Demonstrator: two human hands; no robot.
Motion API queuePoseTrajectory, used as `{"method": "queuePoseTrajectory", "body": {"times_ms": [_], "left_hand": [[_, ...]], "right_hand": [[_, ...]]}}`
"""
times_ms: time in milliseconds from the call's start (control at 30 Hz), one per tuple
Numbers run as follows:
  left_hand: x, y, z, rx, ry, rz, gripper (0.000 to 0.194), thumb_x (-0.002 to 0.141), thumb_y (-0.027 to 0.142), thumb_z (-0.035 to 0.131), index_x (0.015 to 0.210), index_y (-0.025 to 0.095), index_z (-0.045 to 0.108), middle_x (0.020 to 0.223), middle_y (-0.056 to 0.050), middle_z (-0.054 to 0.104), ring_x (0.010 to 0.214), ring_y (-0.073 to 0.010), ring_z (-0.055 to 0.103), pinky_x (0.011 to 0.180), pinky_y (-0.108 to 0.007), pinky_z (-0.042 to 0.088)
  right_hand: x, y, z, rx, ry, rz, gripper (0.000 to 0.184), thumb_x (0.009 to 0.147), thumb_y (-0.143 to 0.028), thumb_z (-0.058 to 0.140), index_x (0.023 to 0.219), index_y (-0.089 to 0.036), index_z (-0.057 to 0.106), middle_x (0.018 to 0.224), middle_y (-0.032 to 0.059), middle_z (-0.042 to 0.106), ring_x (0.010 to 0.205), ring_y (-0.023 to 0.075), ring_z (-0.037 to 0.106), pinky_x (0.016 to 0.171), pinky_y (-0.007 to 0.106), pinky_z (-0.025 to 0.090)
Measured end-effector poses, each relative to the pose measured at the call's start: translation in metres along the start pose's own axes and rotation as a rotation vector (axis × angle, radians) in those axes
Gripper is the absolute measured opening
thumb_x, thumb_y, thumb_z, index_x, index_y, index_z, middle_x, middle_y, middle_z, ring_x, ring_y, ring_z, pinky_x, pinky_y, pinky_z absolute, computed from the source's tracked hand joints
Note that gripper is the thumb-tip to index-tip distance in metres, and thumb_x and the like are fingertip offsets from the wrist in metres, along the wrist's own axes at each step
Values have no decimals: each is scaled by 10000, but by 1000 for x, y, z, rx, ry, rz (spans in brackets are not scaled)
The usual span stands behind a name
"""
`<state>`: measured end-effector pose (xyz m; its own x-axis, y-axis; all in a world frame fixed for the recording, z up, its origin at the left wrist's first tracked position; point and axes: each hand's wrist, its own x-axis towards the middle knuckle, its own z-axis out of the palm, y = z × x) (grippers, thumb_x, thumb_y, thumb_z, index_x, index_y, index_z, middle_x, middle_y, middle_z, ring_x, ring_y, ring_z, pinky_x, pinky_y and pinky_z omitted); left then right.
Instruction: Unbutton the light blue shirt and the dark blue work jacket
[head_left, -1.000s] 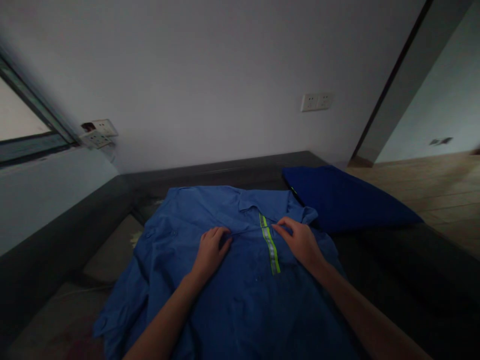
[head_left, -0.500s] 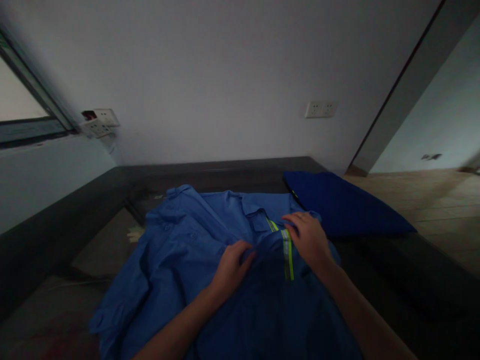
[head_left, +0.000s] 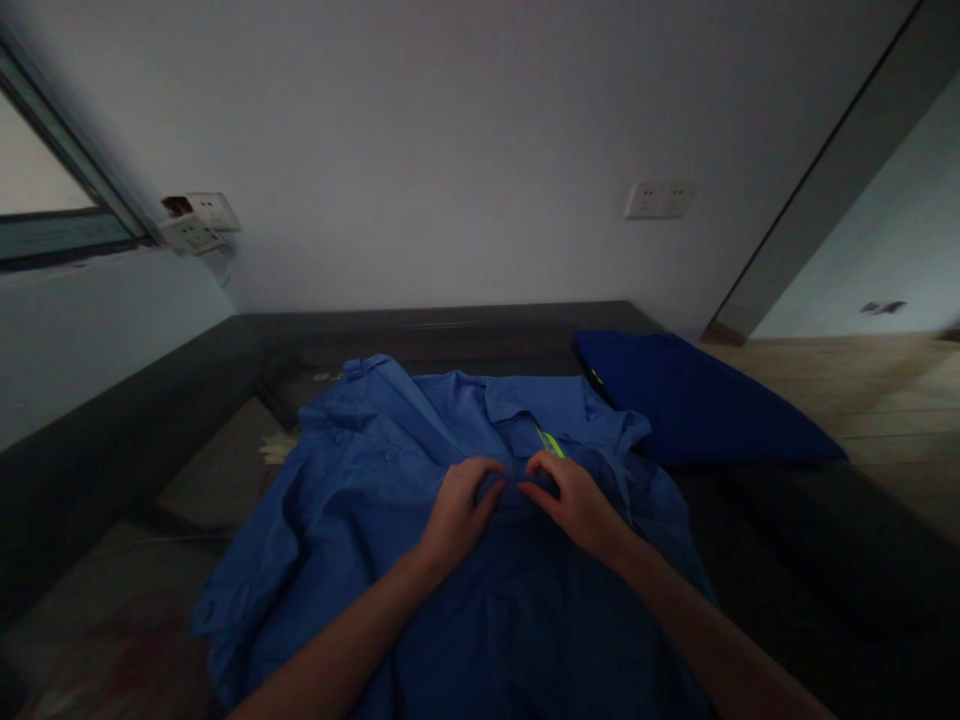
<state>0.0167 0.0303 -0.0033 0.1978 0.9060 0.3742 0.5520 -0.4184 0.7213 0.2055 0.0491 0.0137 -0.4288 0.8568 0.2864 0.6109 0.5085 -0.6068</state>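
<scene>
A blue work jacket (head_left: 367, 520) lies spread and wrinkled in front of me, its sleeve reaching down to the left. My left hand (head_left: 466, 500) pinches the cloth near the middle of the front. Close beside it, my right hand (head_left: 574, 500) grips the same stretch of fabric between thumb and fingers, a small gap apart from the left. A yellow-green reflective strip (head_left: 551, 442) shows just behind the right fingertips, below a pocket flap. What exactly lies between the fingertips is dark and blurred.
The jacket rests on a dark table (head_left: 420, 340) against a white wall. A folded darker blue cloth (head_left: 690, 400) lies at the right. Wall sockets (head_left: 660, 200) are behind, with a power adapter (head_left: 191, 234) at the left. A small pale bundle (head_left: 277, 447) sits left of the jacket.
My right hand has moved left from the reflective strip to beside my left hand. The strip's front part has gone from sight. The left hand stays on the cloth.
</scene>
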Motion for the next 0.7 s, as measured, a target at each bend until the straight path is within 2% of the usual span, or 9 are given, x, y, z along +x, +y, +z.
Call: {"method": "queuePoseTrajectory", "body": {"times_ms": [100,333,467,567,700], "left_hand": [[-2,-3,3,15,68,-26,112,876,194,518,985,204,537,940,-37,624,883,-196,566,796,-323,438],[1,2,1,64,19,90,128,911,163,426,878,203,543,933,-45,586,924,-192,537,828,-337,413],[-1,4,1,171,104,140,147,849,115,489,917,210,579,1046,-62,534,1002,-210,488,879,-373,378],[-4,10,-1,287,146,204,168,823,127,519,930,224,605,1021,-61,526,982,-226,473,866,-397,346],[-6,17,-4,303,32,221,98,833,174,516,914,203,564,896,-42,562,880,-209,493,790,-372,339]], "right_hand": [[0,-6,-1,46,-86,41,107,854,-297,605,878,-197,575,852,19,661,819,189,609,726,292,417],[0,-7,0,69,-86,76,102,825,-261,641,831,-184,575,808,14,653,789,183,605,700,275,400],[0,-5,0,68,-119,61,107,858,-244,590,774,-177,585,740,7,642,716,167,599,643,261,386],[0,-2,0,108,-125,56,117,884,-229,540,803,-173,604,766,23,659,730,170,606,652,266,405],[1,0,0,164,-95,40,93,872,-208,539,859,-178,626,855,46,681,825,189,619,723,287,437]]}}
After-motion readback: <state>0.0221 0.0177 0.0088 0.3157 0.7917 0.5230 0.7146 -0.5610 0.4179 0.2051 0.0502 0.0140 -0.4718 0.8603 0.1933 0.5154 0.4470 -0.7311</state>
